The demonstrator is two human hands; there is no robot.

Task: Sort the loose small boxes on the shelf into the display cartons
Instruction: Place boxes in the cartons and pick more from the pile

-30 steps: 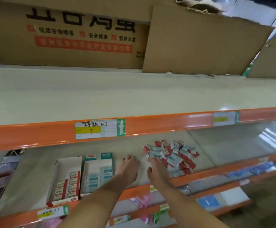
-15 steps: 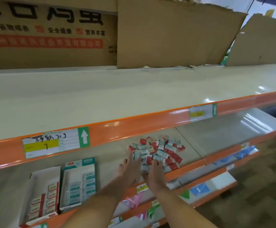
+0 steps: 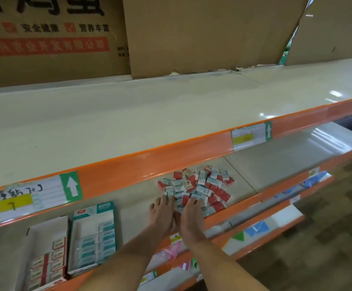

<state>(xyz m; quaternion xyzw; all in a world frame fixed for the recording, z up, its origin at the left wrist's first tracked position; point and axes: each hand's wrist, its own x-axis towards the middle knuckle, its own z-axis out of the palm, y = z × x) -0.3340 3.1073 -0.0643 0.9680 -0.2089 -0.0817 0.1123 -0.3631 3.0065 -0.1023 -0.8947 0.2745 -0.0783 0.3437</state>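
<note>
At the box pile [image 3: 196, 187], both hands have now reached its near edge.

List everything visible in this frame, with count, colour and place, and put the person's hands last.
loose small boxes: one pile, too many to count, red and teal-white, middle shelf right of centre.
red display carton: one, white with red boxes in it, middle shelf far left.
teal display carton: one, teal-white, partly filled, just right of the red one.
price labels: two, white, yellow and green, on the upper shelf's orange edge.
cardboard sheets: several, brown, upright behind the bare top shelf.
left hand: fingers spread at the pile's near edge.
right hand: fingers on the pile's near boxes.
</note>
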